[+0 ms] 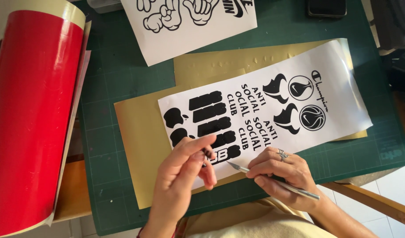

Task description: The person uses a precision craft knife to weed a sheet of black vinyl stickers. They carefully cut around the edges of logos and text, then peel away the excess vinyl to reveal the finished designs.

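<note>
my left hand (184, 169) pinches a black scrap of vinyl (207, 153) just above the white decal sheet (264, 110) on the desk's green cutting mat (118, 70); my right hand (279, 174) grips a craft knife (273, 180), tip near the sheet's lower edge.

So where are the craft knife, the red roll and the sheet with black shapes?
craft knife (277, 181): head view, on its metal handle.
red roll (30, 114): head view, middle of its red face.
white sheet (343, 101): head view, bare right part.
</note>
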